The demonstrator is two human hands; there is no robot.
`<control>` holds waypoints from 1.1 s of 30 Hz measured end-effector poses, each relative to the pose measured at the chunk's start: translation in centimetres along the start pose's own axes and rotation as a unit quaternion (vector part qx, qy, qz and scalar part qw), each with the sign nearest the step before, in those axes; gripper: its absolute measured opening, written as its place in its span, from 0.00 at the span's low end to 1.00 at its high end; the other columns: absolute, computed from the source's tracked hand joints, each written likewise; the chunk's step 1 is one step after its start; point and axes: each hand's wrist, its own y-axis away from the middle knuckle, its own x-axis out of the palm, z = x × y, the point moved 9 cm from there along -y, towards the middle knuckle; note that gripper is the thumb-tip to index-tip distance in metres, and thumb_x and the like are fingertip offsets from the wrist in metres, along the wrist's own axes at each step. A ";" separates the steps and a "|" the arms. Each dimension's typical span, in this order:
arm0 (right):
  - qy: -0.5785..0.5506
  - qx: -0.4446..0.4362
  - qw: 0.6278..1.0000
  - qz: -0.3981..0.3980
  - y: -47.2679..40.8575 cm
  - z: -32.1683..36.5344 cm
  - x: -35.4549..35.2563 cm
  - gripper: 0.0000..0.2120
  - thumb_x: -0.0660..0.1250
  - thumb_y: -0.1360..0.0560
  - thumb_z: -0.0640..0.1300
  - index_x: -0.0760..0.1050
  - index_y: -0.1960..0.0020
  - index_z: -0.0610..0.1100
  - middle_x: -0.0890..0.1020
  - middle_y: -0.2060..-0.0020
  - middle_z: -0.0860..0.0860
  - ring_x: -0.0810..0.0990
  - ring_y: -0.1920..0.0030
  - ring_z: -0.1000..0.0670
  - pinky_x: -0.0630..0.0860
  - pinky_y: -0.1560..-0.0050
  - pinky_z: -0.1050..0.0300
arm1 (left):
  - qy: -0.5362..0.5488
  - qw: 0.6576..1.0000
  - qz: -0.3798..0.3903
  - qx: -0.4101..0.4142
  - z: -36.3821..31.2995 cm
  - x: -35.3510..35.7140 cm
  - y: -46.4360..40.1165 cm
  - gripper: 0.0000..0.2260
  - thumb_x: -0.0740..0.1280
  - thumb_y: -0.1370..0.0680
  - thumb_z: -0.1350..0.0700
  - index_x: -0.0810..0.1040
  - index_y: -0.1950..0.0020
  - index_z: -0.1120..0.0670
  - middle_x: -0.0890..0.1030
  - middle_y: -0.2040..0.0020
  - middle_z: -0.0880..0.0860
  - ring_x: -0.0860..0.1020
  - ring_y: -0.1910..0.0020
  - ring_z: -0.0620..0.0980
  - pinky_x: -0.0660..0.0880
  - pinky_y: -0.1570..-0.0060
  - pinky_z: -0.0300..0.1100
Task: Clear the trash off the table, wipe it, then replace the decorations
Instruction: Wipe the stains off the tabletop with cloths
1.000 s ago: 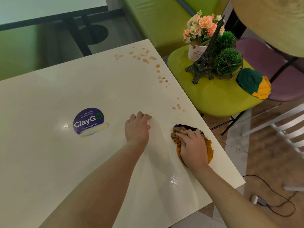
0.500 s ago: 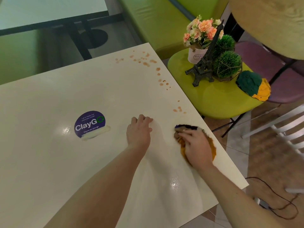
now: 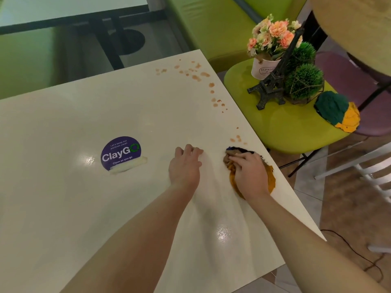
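Note:
The white table (image 3: 84, 208) carries a trail of orange-brown spots (image 3: 212, 90) along its right edge, the nearest ones (image 3: 238, 138) just beyond the cloth. My right hand (image 3: 249, 176) presses an orange and dark cloth (image 3: 271, 179) flat on the table near that edge. My left hand (image 3: 186, 166) rests palm down on the bare tabletop, a little left of the cloth, holding nothing. The decorations stand on a green chair (image 3: 285, 132) to the right: a flower pot (image 3: 264, 69), a dark tower model (image 3: 273, 83) and green ball plants (image 3: 304, 81).
A purple ClayGo sign (image 3: 120, 153) is taped to the table left of my left hand. A green and yellow cloth (image 3: 338, 112) lies on the chair. A purple chair (image 3: 359, 85), white slats (image 3: 372, 166) and a floor cable (image 3: 359, 256) are at the right.
My right hand has slid the cloth a little forward, closer to the nearest spots. My left hand stays in place on the table.

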 end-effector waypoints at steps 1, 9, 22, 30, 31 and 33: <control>-0.007 0.025 1.000 -0.005 -0.4 0.1 0.1 0.13 0.66 0.26 0.33 0.85 0.48 0.44 0.83 0.53 0.47 0.76 0.50 0.41 0.76 0.48 0.46 | -0.001 1.000 0.001 0.000 0.0 0.0 0.1 0.16 0.56 0.16 0.53 0.67 0.28 0.44 0.69 0.35 0.46 0.66 0.37 0.51 0.67 0.56 0.40; -0.028 -0.098 0.995 0.013 3.5 2.8 0.5 0.16 0.59 0.26 0.38 0.85 0.49 0.44 0.84 0.51 0.48 0.77 0.50 0.41 0.77 0.48 0.45 | -0.011 1.000 0.009 0.001 -0.2 0.1 0.2 0.16 0.55 0.16 0.51 0.65 0.27 0.44 0.68 0.33 0.46 0.66 0.37 0.51 0.67 0.56 0.40; -0.024 -0.129 0.991 0.010 3.9 3.2 -0.1 0.13 0.66 0.27 0.36 0.85 0.49 0.46 0.84 0.53 0.51 0.75 0.52 0.45 0.77 0.52 0.48 | -0.011 1.000 0.011 -0.002 -0.2 -0.1 0.2 0.16 0.56 0.16 0.52 0.66 0.28 0.44 0.68 0.34 0.46 0.65 0.37 0.50 0.65 0.57 0.39; -0.020 0.023 0.999 0.013 0.9 0.6 0.2 0.12 0.66 0.25 0.37 0.85 0.47 0.48 0.83 0.51 0.51 0.75 0.46 0.42 0.73 0.44 0.47 | -0.012 1.000 -0.003 0.011 -0.1 -0.1 0.3 0.16 0.55 0.16 0.52 0.67 0.28 0.43 0.69 0.35 0.45 0.66 0.38 0.50 0.64 0.59 0.39; -0.029 -0.003 1.000 0.011 2.2 1.3 0.3 0.12 0.67 0.26 0.36 0.85 0.47 0.47 0.83 0.52 0.51 0.75 0.45 0.41 0.73 0.42 0.45 | -0.012 1.000 -0.002 0.012 -0.1 -0.1 0.3 0.16 0.55 0.16 0.51 0.67 0.28 0.43 0.69 0.34 0.45 0.66 0.38 0.50 0.64 0.59 0.39; -0.044 -0.066 0.997 0.015 3.9 1.9 0.4 0.13 0.69 0.27 0.33 0.85 0.48 0.46 0.83 0.51 0.50 0.77 0.44 0.39 0.73 0.39 0.42 | -0.010 1.000 0.001 0.015 0.0 0.0 0.3 0.16 0.55 0.16 0.51 0.67 0.28 0.44 0.69 0.34 0.45 0.66 0.39 0.50 0.66 0.59 0.40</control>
